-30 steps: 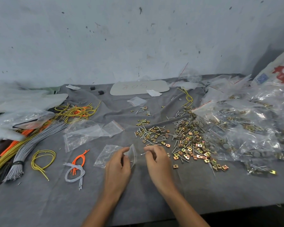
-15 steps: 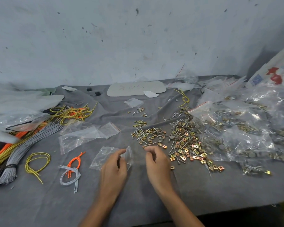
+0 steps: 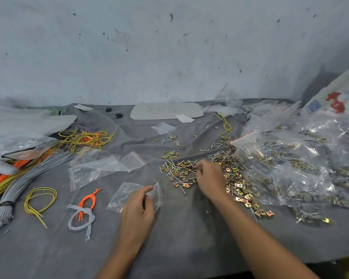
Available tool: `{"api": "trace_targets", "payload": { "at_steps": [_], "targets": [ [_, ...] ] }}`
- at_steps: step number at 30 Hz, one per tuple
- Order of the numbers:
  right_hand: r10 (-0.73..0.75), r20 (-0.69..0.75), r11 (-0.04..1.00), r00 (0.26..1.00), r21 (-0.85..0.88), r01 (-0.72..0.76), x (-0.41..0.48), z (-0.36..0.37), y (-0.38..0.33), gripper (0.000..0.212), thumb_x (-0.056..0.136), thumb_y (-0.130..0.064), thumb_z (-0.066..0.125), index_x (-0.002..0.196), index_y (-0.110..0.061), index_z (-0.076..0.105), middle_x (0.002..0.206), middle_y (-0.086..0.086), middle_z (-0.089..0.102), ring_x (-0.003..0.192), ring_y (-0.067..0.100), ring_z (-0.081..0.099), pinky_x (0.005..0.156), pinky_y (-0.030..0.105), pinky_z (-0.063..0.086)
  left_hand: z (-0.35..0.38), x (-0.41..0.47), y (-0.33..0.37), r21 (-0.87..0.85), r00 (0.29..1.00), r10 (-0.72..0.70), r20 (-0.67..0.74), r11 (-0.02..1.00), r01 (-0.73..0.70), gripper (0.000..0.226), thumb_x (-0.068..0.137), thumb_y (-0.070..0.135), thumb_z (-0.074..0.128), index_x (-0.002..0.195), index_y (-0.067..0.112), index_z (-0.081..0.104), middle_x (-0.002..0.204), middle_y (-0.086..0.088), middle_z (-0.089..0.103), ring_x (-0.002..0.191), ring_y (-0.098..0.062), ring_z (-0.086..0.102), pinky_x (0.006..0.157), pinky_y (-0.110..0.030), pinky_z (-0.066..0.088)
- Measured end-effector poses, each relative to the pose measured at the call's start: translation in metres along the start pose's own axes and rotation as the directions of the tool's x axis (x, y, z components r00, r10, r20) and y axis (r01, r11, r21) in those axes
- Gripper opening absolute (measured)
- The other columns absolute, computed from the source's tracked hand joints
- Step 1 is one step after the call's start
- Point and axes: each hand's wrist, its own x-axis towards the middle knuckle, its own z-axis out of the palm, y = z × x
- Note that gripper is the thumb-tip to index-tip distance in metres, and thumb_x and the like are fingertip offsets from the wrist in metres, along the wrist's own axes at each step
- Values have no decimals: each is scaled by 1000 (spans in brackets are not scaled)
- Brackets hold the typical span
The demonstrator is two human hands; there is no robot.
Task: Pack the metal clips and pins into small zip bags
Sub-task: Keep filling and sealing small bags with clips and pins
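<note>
The left hand (image 3: 137,210) pinches a small zip bag (image 3: 127,193) by its mouth end. Thumb and fingers are closed on the plastic and lift that edge a little off the grey cloth (image 3: 189,242), while the rest of the bag lies flat. Held this way, the opening is turned toward the heap of loose clips and pins (image 3: 237,179), probably so each piece has only a short way to travel. The bag lies near the heap, to its left and toward the person. Whether anything is inside it is too small to tell.

The right hand (image 3: 210,178) sits on the left part of the heap, knuckles up, fingers curled down among the brass-coloured square clips and silver pins. The fingertips are buried, so I cannot tell whether they have anything pinched. It looks like the picking step.

Just beyond the heap's far left edge, a small cluster of clips (image 3: 170,154) lies apart, perhaps a counted portion. Left of the heap, spare empty zip bags (image 3: 101,168) are spread flat. Against the heap's right side, filled bags (image 3: 290,168) are piled, apparently finished work set aside. Well left of the heap lie a bundle of grey cords (image 3: 28,176) and a yellow cord loop (image 3: 40,198). Far behind the heap, by the wall, lies a pale board (image 3: 166,111) with handwritten marks.
</note>
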Motion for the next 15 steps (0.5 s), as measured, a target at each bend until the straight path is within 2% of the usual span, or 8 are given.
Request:
{"api": "trace_targets", "payload": {
  "at_steps": [3, 9, 12, 15],
  "targets": [
    [-18, 10, 992, 1000, -126, 19, 18, 3, 7, 12, 98, -19, 55, 104, -21, 64, 113, 2, 63, 110, 25, 50, 92, 36, 42, 1, 1, 0, 1, 1000, 8, -3, 1000, -8, 32, 95, 5, 57, 115, 28, 68, 100, 19, 68, 93, -3, 62, 80, -20, 43],
    [-45, 169, 942, 985, -320, 98, 41, 5, 3, 25, 100, -26, 53, 123, -26, 62, 129, 1, 62, 123, 27, 48, 106, 41, 40, 0, 2, 1, 16, 1000, 10, -12, 1000, -9, 32, 95, 4, 58, 115, 25, 70, 104, 18, 69, 95, 0, 61, 79, -10, 38],
    [-60, 222, 926, 973, -352, 137, 43, 5, 0, 28, 101, -28, 48, 127, -24, 59, 132, 2, 62, 125, 29, 49, 106, 45, 41, -1, 2, 2, 6, 1000, -5, -11, 1000, 5, 31, 95, 4, 58, 116, 25, 70, 104, 21, 67, 95, 1, 59, 80, -16, 40],
    [-73, 236, 919, 969, -361, 157, 39, 4, -5, 24, 102, -27, 46, 120, -21, 60, 125, 4, 65, 120, 32, 52, 102, 45, 43, -2, 1, 0, -2, 1000, -5, -6, 1000, 5, 32, 96, 6, 57, 116, 27, 69, 106, 20, 67, 98, -3, 61, 83, -28, 44]
  ]
}}
